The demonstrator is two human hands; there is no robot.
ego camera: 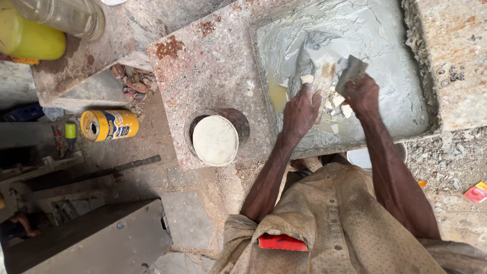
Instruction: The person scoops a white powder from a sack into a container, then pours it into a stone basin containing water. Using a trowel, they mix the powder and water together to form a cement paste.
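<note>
dusty stone floor (193, 218), grey metal box (96, 243), daylight.

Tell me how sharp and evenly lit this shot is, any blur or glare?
Head view: soft even daylight, no hard shadows; the wet grey paste gives a dull sheen, no strong glare; the left hand, right hand and scrapers look slightly motion-blurred; the yellow can stays sharp; edges bend a little, as with a wide lens.
</note>
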